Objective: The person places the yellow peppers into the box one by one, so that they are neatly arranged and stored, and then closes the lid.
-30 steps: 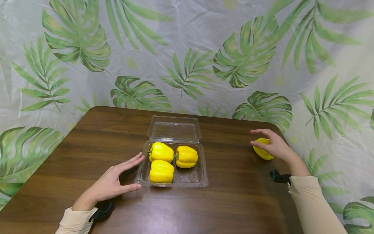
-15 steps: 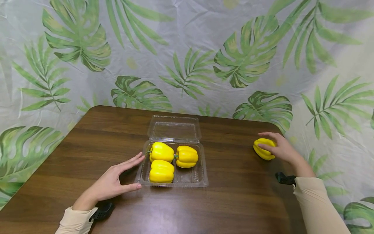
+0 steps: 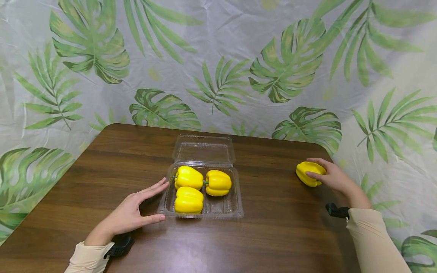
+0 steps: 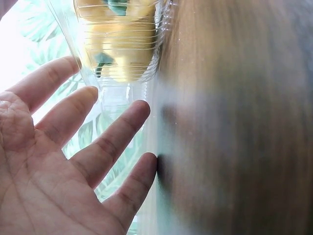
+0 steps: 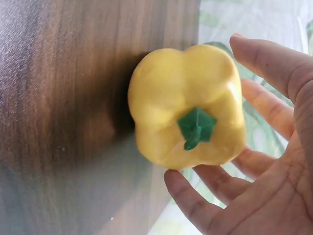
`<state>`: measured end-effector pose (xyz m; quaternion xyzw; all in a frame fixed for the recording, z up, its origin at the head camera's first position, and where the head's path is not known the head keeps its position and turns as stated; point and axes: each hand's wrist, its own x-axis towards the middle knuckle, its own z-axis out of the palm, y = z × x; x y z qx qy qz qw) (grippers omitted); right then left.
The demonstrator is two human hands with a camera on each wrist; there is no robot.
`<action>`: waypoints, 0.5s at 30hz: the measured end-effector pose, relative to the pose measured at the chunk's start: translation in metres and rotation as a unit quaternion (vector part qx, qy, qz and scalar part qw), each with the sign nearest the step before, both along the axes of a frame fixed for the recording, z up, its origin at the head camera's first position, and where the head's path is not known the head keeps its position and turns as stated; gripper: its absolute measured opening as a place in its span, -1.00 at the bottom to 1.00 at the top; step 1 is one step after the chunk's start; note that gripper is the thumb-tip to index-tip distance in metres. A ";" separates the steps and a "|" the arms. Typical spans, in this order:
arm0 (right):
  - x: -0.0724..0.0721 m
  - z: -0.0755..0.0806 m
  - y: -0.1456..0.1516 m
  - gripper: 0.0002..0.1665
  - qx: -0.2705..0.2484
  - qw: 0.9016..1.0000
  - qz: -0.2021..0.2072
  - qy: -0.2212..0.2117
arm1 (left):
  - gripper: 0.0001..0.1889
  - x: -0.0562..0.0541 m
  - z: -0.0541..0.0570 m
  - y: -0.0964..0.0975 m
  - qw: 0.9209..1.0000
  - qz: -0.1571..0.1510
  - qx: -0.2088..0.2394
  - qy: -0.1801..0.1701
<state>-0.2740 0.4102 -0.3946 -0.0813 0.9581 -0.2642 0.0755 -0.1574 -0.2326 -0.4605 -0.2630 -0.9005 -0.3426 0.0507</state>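
In the head view my left hand (image 3: 126,212) is held with straight, spread fingers at the left side of a clear plastic clamshell container (image 3: 223,208). In the left wrist view the fingertips (image 4: 89,94) are close to its wall; contact is hard to tell. Three yellow bell peppers lie in the container: one at back left (image 3: 189,177), one at front left (image 3: 189,200), one at back right (image 3: 218,183). My right hand (image 3: 336,178) is spread around another yellow bell pepper (image 5: 171,98) on the table. Its thumb looks apart from the pepper; some fingers are hidden behind it.
The container's clear lid (image 3: 205,149) lies folded back behind it. Underneath is a dark brown wooden table (image 3: 273,227), with its rounded right corner just beyond the right hand. A leaf-patterned curtain (image 3: 222,45) hangs behind.
My right hand has shifted to the right and slightly nearer to me, bringing its fingers around the single pepper's right end. The left hand, the container and its peppers have not moved.
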 end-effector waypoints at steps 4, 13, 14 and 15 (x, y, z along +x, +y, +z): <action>0.000 -0.003 0.002 -0.15 0.011 1.000 -0.002 0.005 | -0.09 0.001 0.001 0.000 1.000 0.001 0.000 -0.001; 0.005 -0.005 0.005 -0.13 -0.002 1.000 -0.003 -0.009 | -0.09 0.000 0.000 0.000 1.000 0.000 0.000 -0.001; 0.006 -0.005 0.005 -0.12 -0.005 1.000 0.000 -0.011 | -0.09 0.000 0.000 0.000 1.000 0.000 0.000 0.000; 0.007 -0.005 0.005 -0.11 -0.009 1.000 0.003 -0.014 | -0.09 0.000 0.000 0.000 1.000 -0.001 0.000 0.000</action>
